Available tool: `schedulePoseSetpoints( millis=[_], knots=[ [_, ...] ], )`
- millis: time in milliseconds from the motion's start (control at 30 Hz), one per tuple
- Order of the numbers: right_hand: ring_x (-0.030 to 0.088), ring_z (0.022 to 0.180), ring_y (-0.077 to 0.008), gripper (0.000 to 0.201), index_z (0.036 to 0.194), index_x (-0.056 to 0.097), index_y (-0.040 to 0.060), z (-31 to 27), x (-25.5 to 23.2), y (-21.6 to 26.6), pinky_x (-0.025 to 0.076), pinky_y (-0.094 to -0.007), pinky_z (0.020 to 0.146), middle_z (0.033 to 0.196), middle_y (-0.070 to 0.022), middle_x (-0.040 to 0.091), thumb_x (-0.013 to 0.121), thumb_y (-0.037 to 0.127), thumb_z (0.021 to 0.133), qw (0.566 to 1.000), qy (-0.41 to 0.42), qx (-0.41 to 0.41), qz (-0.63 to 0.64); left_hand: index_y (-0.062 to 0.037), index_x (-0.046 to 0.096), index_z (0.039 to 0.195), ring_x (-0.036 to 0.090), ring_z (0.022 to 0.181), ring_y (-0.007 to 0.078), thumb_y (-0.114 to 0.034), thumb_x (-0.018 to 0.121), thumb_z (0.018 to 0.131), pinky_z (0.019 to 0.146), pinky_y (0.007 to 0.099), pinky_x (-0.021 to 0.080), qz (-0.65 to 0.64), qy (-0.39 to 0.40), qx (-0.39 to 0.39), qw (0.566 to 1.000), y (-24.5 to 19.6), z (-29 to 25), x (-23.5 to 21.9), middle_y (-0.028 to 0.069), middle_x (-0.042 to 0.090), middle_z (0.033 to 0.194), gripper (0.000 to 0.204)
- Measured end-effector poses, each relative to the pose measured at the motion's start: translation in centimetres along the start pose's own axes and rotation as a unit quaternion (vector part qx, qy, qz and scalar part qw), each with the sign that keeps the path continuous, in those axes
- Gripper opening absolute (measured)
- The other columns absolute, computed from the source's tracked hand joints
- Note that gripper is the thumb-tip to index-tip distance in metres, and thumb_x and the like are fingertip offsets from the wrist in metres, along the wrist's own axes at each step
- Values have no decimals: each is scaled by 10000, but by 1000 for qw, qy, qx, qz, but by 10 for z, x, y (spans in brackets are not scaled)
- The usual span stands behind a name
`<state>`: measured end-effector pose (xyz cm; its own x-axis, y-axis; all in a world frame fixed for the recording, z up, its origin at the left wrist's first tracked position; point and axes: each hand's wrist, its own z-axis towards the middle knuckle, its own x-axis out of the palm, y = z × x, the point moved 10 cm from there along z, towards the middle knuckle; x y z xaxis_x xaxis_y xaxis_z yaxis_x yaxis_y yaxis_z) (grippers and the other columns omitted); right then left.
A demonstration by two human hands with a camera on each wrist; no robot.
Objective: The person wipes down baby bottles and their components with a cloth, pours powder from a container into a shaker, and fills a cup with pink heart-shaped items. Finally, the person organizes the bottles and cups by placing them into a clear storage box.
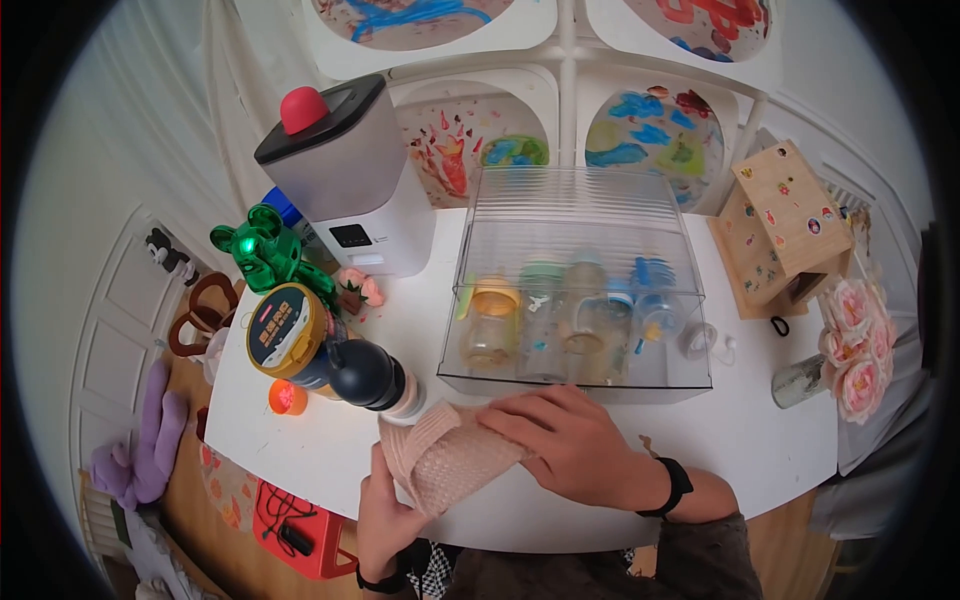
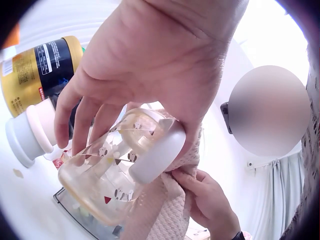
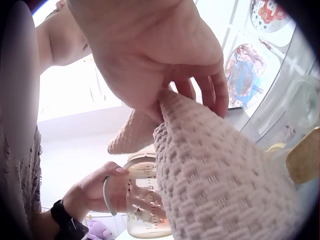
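Note:
My left hand (image 1: 388, 522) grips a clear baby bottle (image 2: 97, 175) with a pale curved handle (image 2: 159, 155) and small printed figures. In the right wrist view, measuring marks show on the bottle's side. A beige waffle-weave cloth (image 1: 468, 462) drapes over the bottle and hides it in the head view. My right hand (image 1: 585, 455) pinches the cloth by its upper edge, thumb against fingers. In the left wrist view, the cloth hangs right beside the bottle's handle. Both hands are at the table's near edge, in front of a clear storage box (image 1: 575, 388).
Inside the box stand several baby bottles (image 1: 490, 335). To the left are a dark-topped tumbler (image 1: 365, 375), a gold-lidded tub (image 1: 285, 330), a shiny green bear figure (image 1: 265, 250) and a tall white appliance (image 1: 365, 225). A wooden house (image 1: 785, 225) and pink flowers (image 1: 858, 345) stand right.

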<state>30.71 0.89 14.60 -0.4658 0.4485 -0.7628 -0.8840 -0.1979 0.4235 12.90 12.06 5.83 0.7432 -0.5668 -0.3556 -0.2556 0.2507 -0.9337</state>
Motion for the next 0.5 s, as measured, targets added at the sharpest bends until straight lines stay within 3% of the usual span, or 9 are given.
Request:
schedulePoseSetpoints(
  millis=[67,267,367,433,500],
  knots=[
    [610,1113,-219,387,1201,664,101,0,-1,1,517,-359,917,1270,-28,617,655,119,814,999,-10,18,31,23,554,1313,718,1031,307,-194,903,684,901,382,552,-30,11,-17,999,9,-7,5,165,718,1126,752],
    [621,1126,-222,452,1213,672,119,-6,24,34,540,-346,890,1320,-20,612,657,53,766,991,36,-119,54,0,572,1348,649,1201,250,-177,871,695,991,360,518,-97,52,-19,994,-7,-12,22,156,670,1265,740],
    [614,1161,-233,401,1163,678,106,-8,20,29,535,-348,899,1317,-22,612,649,50,766,990,43,-123,56,-18,556,1360,659,1189,255,-170,864,691,995,360,518,32,73,39,996,-29,1,16,155,671,1262,752],
    [604,1187,-245,348,1114,673,79,-12,22,21,527,-355,919,1323,-35,610,648,51,768,990,90,-107,33,-29,545,1368,665,1181,258,-165,859,689,998,360,517,117,83,76,987,-38,4,15,154,671,1260,761],
    [611,1178,-253,332,1103,669,69,-14,18,17,525,-360,926,1315,-43,619,641,45,773,988,112,-106,10,-41,530,1374,675,1165,261,-163,855,688,998,357,516,85,48,47,994,-30,1,6,154,680,1242,769]
  ],
)
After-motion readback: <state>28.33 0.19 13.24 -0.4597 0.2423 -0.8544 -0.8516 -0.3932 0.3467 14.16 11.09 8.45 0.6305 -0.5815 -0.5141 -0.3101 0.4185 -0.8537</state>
